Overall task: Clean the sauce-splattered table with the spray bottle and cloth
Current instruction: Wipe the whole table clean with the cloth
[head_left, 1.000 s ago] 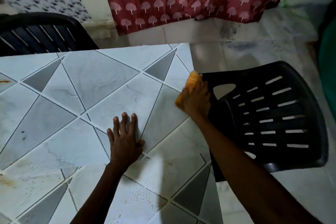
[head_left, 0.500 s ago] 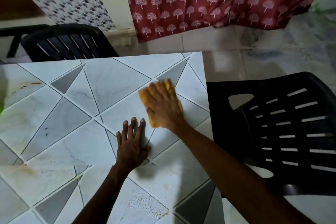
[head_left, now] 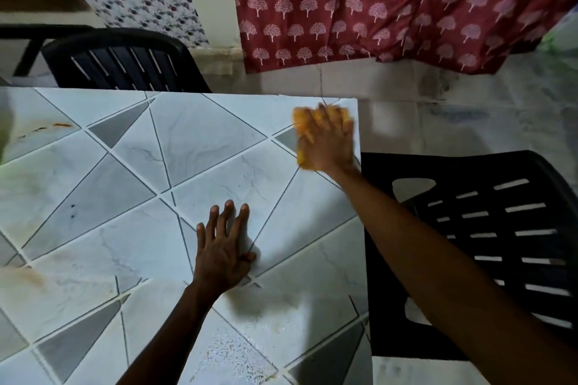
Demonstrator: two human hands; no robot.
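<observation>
Most of the table (head_left: pixel 194 141) looked clean around its far right corner, where the right hand (head_left: pixel 328 144) pressed the cloth (head_left: pixel 301 123) flat-fingered, the left hand (head_left: pixel 222 253) resting splayed mid-table, but sauce streaks (head_left: pixel 62 126) marked its left side.

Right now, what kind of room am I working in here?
Most likely a home dining area: a tile-patterned table with a black plastic chair drawn up beside it, and a red tree-print curtain hanging down to a tiled floor.
</observation>
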